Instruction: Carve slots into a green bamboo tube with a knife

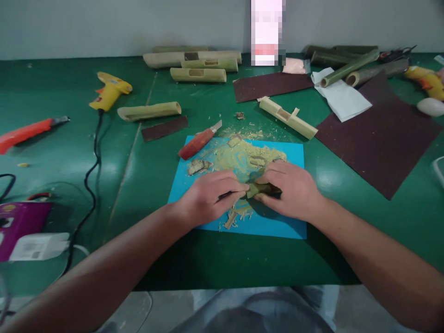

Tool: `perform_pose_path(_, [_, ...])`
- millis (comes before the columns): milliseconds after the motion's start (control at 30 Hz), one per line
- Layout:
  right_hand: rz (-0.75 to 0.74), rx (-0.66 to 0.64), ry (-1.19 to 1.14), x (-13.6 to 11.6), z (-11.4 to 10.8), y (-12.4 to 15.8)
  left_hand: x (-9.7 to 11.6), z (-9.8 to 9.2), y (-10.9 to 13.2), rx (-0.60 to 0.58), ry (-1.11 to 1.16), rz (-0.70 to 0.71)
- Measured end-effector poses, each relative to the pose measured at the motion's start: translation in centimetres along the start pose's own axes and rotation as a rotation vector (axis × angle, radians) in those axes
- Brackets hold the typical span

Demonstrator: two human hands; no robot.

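1. I work at a green table (215, 266), which meets a grey wall (104, 27) at its far side.
2. A blue sheet (291, 227) lies in front of me, with pale powder (227, 158) and shavings over its middle.
3. My hands are close together above this sheet. My right hand (294, 188) is closed around a small green bamboo piece (255, 189), and my left hand (211, 195) pinches at its left end; whether these fingers hold also another thing, I cannot tell.
4. A red-handled knife (198, 144) crosses the sheet's far left corner, its blade passing beyond the far edge.
5. Between the sheet and the table's near edge there is a strip of bare green surface; my forearms pass over it.
6. At left, a black cord (89, 182) goes down from a yellow glue gun (110, 92), well apart from my left hand.
7. At right, a large brown sheet (379, 138) points one corner toward me.
8. Cut bamboo tubes (211, 76) lie near the wall.
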State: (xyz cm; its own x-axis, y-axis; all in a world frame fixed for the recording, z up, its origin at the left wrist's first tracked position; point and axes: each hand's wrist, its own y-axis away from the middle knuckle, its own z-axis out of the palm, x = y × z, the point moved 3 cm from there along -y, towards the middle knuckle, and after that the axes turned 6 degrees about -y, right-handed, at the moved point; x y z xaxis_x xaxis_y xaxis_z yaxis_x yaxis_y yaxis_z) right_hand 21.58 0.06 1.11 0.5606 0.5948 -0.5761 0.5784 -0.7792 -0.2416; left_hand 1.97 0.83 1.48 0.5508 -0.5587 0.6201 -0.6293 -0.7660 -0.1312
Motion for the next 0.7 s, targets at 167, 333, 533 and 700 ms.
perform_pose_path(167, [0.001, -0.002, -0.005, -0.10, -0.04, -0.01, 0.14, 0.22, -0.06, -0.007, -0.006, 0.030])
perform_pose_path(333, [0.015, 0.014, -0.028, -0.03, -0.13, 0.00, 0.02, 0.24, 0.12, 0.043, -0.035, 0.107])
perform_pose_path(533, [0.004, 0.057, -0.051, 0.05, -0.06, 0.19, 0.03, 0.29, 0.40, 0.046, -0.095, 0.201])
perform_pose_path(700, [0.085, 0.040, -0.072, 0.13, 0.04, 0.36, 0.05, 0.14, 0.30, 0.053, -0.148, 0.201])
